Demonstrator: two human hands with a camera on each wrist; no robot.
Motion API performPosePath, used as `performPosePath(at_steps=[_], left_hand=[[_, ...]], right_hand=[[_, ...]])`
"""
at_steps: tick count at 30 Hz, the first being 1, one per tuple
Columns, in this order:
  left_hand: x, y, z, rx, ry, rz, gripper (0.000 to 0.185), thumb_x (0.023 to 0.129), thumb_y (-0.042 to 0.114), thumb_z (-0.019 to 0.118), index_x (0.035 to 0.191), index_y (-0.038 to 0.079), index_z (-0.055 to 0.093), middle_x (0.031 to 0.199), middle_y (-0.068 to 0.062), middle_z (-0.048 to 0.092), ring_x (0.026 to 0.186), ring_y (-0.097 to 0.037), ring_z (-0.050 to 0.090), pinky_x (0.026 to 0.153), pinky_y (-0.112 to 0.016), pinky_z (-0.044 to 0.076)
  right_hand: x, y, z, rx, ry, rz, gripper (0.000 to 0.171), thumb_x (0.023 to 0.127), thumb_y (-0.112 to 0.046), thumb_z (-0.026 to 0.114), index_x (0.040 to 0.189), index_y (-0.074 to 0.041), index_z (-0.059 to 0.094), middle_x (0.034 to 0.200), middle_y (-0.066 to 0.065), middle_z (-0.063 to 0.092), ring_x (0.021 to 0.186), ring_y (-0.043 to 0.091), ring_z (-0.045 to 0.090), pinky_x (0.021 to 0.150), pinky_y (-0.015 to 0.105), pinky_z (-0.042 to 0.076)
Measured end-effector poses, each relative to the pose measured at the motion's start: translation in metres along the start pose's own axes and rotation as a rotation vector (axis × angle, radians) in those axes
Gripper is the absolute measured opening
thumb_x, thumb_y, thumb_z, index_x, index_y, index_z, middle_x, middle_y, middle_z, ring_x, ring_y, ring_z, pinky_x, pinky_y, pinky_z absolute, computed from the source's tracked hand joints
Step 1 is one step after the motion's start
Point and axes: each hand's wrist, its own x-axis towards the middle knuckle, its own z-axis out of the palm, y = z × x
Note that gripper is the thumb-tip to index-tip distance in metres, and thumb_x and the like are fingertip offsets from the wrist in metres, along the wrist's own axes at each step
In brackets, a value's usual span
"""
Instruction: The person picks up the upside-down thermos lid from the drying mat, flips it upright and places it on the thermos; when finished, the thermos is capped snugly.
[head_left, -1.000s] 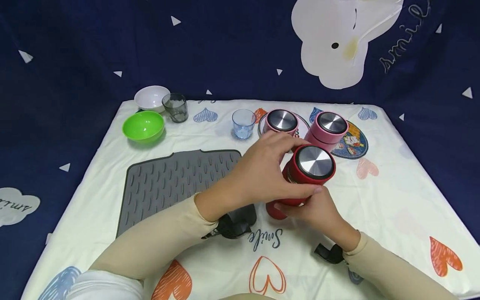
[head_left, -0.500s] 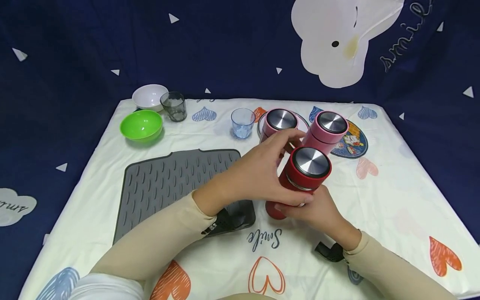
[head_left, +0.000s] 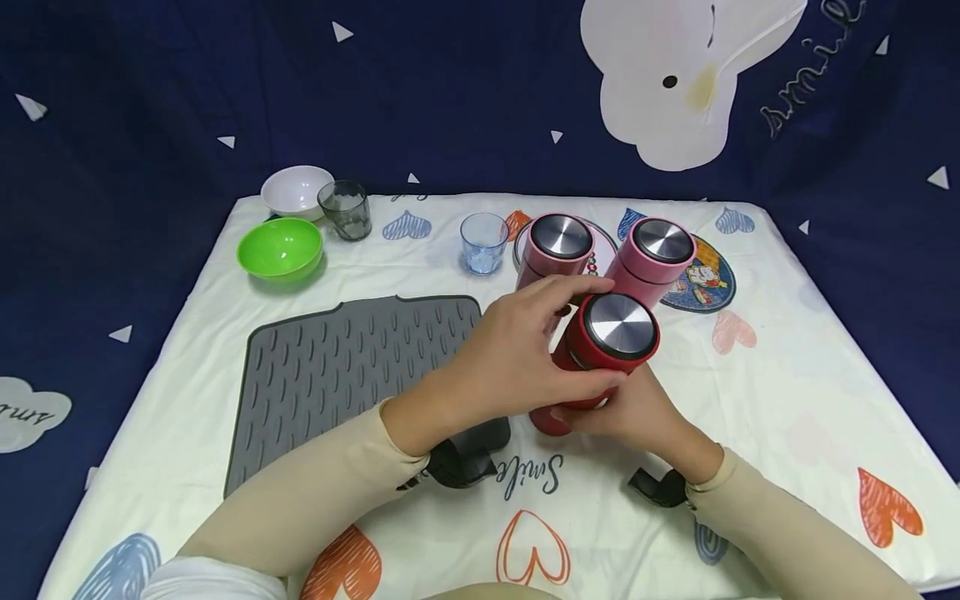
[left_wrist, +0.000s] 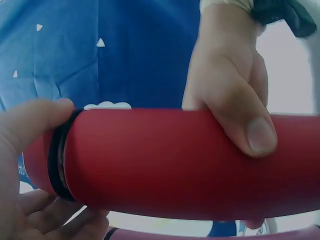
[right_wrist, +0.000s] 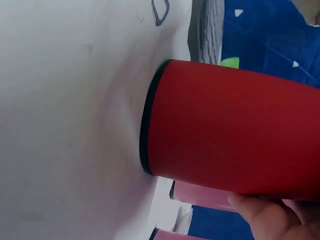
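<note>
white cloth [head_left: 787, 408] under red flask [left_wrist: 160, 160], in grip of left hand [head_left: 513, 354] and right hand [head_left: 645, 412]

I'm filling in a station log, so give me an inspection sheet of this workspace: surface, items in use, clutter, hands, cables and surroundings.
Surface: white printed cloth, some creases.
Items in use: red flask, held in both hands.
Clutter: left pink flask and right pink flask beyond it; grey mat, partly hidden by an arm; green bowl, white bowl, dark glass, blue glass, patterned disc.
Hands: left hand grips near the flask's top; right hand grips its body lower down.
Cables: nothing seen.
Surroundings: dark blue backdrop with white shapes.
</note>
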Motion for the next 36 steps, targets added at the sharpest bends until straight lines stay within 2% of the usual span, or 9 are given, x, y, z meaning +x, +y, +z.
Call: performPosePath(at_steps=[3, 9, 13, 16, 18, 20, 25, 31, 36], left_hand=[[-0.003, 0.0, 0.002, -0.008, 0.037, -0.01, 0.074, 0.07, 0.031, 0.089, 0.133, 0.013, 0.055, 0.114, 0.004, 0.062, 0.093, -0.002, 0.055, 0.079, -0.02, 0.047], [-0.009, 0.0, 0.012, -0.134, 0.156, 0.004, 0.073, 0.065, 0.028, 0.093, 0.125, 0.009, 0.058, 0.115, 0.006, 0.061, 0.099, -0.002, 0.057, 0.082, -0.021, 0.05], [-0.018, -0.002, 0.023, -0.204, 0.249, -0.014, 0.073, 0.063, 0.024, 0.094, 0.124, 0.009, 0.057, 0.115, 0.006, 0.06, 0.103, -0.006, 0.057, 0.086, -0.028, 0.05], [-0.022, -0.003, 0.028, -0.215, 0.277, -0.009, 0.073, 0.062, 0.023, 0.094, 0.123, 0.008, 0.056, 0.114, 0.005, 0.061, 0.104, -0.006, 0.057, 0.088, -0.03, 0.05], [-0.022, -0.003, 0.026, -0.2, 0.255, 0.011, 0.073, 0.064, 0.023, 0.093, 0.125, 0.009, 0.056, 0.114, 0.005, 0.061, 0.102, -0.006, 0.057, 0.085, -0.029, 0.05], [-0.021, -0.004, 0.022, -0.198, 0.192, 0.028, 0.072, 0.068, 0.023, 0.09, 0.129, 0.009, 0.055, 0.116, 0.004, 0.062, 0.1, -0.006, 0.058, 0.083, -0.027, 0.051], [-0.016, -0.001, 0.014, -0.123, 0.047, -0.048, 0.083, 0.071, 0.036, 0.087, 0.138, 0.014, 0.044, 0.124, 0.006, 0.053, 0.099, -0.003, 0.055, 0.084, -0.021, 0.049], [-0.009, -0.003, 0.01, -0.061, -0.039, -0.029, 0.081, 0.072, 0.032, 0.084, 0.137, 0.012, 0.041, 0.126, 0.005, 0.052, 0.106, -0.003, 0.053, 0.091, -0.021, 0.045], [-0.007, -0.002, 0.009, -0.018, -0.036, 0.004, 0.083, 0.074, 0.038, 0.082, 0.138, 0.01, 0.037, 0.129, 0.001, 0.047, 0.107, -0.005, 0.052, 0.091, -0.021, 0.045]], right_hand=[[0.0, 0.01, -0.001, -0.004, -0.021, 0.003, 0.069, 0.062, 0.003, 0.089, 0.121, -0.003, 0.054, 0.111, 0.003, 0.062, 0.101, 0.017, 0.059, 0.091, 0.026, 0.045], [-0.004, 0.039, -0.005, -0.01, -0.11, -0.002, 0.065, 0.062, -0.008, 0.092, 0.119, -0.009, 0.059, 0.109, -0.002, 0.064, 0.098, 0.017, 0.06, 0.089, 0.026, 0.047], [-0.009, 0.038, -0.002, 0.038, -0.147, 0.042, 0.066, 0.064, -0.009, 0.092, 0.121, -0.011, 0.059, 0.112, -0.002, 0.064, 0.101, 0.019, 0.06, 0.091, 0.028, 0.047], [-0.013, 0.035, 0.001, 0.052, -0.152, 0.055, 0.065, 0.066, -0.01, 0.091, 0.121, -0.012, 0.059, 0.112, -0.002, 0.064, 0.101, 0.019, 0.06, 0.092, 0.028, 0.047], [-0.012, 0.034, 0.001, 0.053, -0.148, 0.048, 0.064, 0.066, -0.011, 0.091, 0.121, -0.013, 0.059, 0.112, -0.002, 0.064, 0.101, 0.019, 0.06, 0.092, 0.028, 0.047], [-0.011, 0.033, 0.001, 0.072, -0.158, 0.034, 0.061, 0.067, -0.009, 0.09, 0.119, -0.012, 0.06, 0.11, -0.001, 0.065, 0.099, 0.019, 0.062, 0.092, 0.029, 0.047], [-0.012, 0.036, -0.002, 0.066, -0.168, -0.001, 0.06, 0.067, -0.002, 0.087, 0.12, -0.01, 0.059, 0.11, -0.001, 0.066, 0.098, 0.018, 0.062, 0.09, 0.029, 0.048], [-0.009, 0.037, -0.003, 0.052, -0.163, 0.002, 0.062, 0.066, -0.003, 0.086, 0.121, -0.011, 0.058, 0.112, -0.001, 0.064, 0.1, 0.018, 0.06, 0.091, 0.028, 0.047], [-0.007, 0.035, -0.003, 0.077, -0.158, -0.001, 0.062, 0.067, -0.002, 0.085, 0.122, -0.009, 0.057, 0.112, 0.002, 0.063, 0.099, 0.019, 0.059, 0.09, 0.027, 0.047]])
